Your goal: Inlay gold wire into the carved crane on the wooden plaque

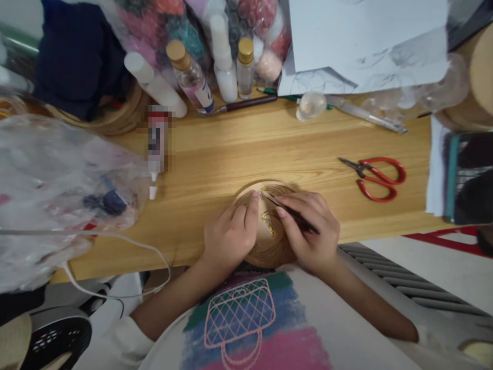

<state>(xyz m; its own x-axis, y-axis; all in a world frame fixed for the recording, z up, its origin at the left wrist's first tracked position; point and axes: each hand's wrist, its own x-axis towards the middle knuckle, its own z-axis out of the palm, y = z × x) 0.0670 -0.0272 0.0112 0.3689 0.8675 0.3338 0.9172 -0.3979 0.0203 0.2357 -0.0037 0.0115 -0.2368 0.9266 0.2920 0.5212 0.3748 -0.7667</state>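
Note:
A round wooden disc point(260, 246) lies at the table's front edge, close to my body. Thin curved lines and a gold wire ornament point(267, 222) show on its face. My left hand point(232, 229) holds the disc on its left side, fingers close together and the index fingertip pressed near the far rim. In my right hand point(314, 226) are slim dark tweezers point(296, 218), pinched between thumb and fingers. Their tip meets the disc beside my left index fingertip, at a small gold piece point(264, 191). Whether the tip grips that piece I cannot tell.
Red-handled scissors point(379, 177) lie to the right, and a glue tube point(156, 141) to the left. Bottles point(192, 79), a craft knife point(246, 104) and paper sheets point(365, 41) line the back. A plastic bag point(65, 180) and white cable point(154, 252) occupy the left.

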